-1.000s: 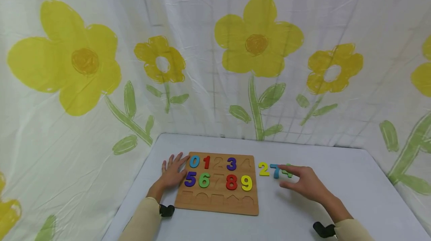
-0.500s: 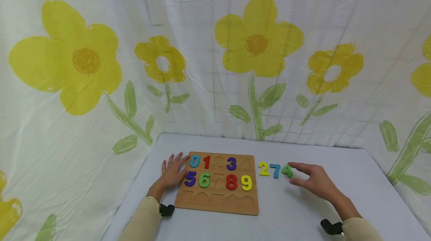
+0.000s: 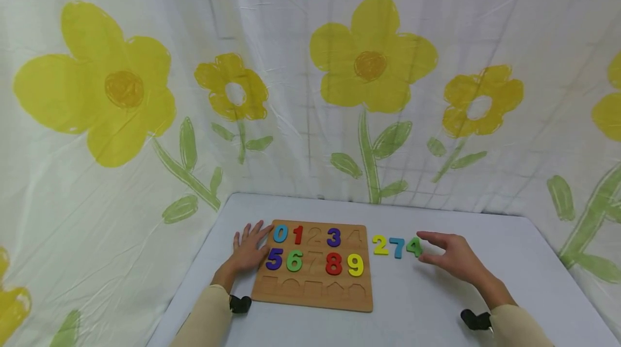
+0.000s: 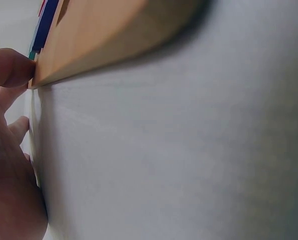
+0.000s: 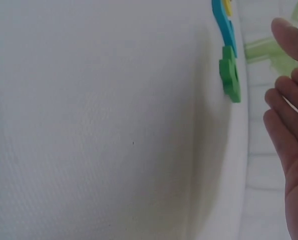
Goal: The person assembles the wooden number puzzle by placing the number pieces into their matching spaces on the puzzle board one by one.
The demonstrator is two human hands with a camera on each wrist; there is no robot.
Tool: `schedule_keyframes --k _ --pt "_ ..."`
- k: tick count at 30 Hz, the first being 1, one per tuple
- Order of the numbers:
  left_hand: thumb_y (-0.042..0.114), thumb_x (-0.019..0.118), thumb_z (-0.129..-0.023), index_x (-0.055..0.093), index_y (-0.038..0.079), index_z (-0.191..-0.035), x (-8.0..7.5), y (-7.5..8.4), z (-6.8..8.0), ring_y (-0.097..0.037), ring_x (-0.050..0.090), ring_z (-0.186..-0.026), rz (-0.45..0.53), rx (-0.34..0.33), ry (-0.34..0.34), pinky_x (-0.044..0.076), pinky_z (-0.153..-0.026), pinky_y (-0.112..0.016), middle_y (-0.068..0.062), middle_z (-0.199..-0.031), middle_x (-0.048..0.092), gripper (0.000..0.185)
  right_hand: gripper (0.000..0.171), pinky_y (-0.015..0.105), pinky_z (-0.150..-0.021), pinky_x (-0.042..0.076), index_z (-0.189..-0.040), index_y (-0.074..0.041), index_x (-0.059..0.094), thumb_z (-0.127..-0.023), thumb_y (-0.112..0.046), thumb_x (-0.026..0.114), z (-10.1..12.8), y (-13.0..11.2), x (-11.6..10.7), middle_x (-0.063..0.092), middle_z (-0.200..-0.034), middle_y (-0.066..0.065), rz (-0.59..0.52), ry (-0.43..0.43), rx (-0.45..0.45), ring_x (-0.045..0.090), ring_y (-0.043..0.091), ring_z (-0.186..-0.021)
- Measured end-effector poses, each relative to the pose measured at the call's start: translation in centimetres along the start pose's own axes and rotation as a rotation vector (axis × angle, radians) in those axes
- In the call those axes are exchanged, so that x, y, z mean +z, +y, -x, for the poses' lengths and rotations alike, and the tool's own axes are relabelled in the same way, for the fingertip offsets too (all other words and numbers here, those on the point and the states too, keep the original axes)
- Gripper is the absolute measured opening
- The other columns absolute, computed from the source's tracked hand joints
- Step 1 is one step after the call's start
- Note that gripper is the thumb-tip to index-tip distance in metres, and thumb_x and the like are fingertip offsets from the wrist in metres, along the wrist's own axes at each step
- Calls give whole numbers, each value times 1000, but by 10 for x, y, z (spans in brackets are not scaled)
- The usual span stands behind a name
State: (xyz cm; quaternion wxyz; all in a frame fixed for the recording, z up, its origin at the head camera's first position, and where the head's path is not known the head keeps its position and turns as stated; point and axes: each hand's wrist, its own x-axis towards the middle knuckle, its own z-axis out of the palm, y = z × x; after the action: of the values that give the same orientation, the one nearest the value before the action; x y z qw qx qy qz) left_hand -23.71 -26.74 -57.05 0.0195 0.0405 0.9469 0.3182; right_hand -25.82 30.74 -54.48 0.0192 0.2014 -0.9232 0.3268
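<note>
— What's different from a second ago?

— The right hand (image 3: 453, 258) has drawn back to the right of the green 4 (image 3: 414, 247). Before, its fingers lay over that piece; now the 4 lies free on the table (image 3: 427, 304), last in a row with the yellow 2 (image 3: 380, 244) and the blue 7 (image 3: 397, 247), just right of the puzzle board (image 3: 315, 296). The hand is open, fingers relaxed, holding nothing — a small gap shows between fingertips and the 4 in the wrist view.

— So the piece has been let go?

— It looks set down, I'd judge. The board's slots for 2, 4 and 7 are bare.

— And the left hand (image 3: 248, 250)?

— Unmoved — flat and spread against the board's left edge, fingers touching the wood, gripping nothing.

— The setting?

— A pale grey-white table carries the board; behind it hangs a white cloth (image 3: 310, 94) printed with big yellow flowers and green stems.
</note>
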Motion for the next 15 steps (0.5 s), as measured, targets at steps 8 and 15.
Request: schedule_keyframes --k 8,15 --pt "17 60 -103 49 13 -165 -4 4 -1 -56 4 -167 -22 -19 -23 -9 -129 -77 -24 -180 25 63 64 59 -107 57 -143 -4 71 -90 -32 92 -7 7 3 73 -144 15 -28 -34 23 69 44 -134" --pt "19 59 -102 49 12 -165 1 -3 -1 -58 5 -166 -10 9 -2 -9 -128 -77 -27 -178 27 64 63 58 -109 56 -142 -3 72 -88 -26 93 -14 12 11 74 -144 15 -20 -49 37 68 43 -135"
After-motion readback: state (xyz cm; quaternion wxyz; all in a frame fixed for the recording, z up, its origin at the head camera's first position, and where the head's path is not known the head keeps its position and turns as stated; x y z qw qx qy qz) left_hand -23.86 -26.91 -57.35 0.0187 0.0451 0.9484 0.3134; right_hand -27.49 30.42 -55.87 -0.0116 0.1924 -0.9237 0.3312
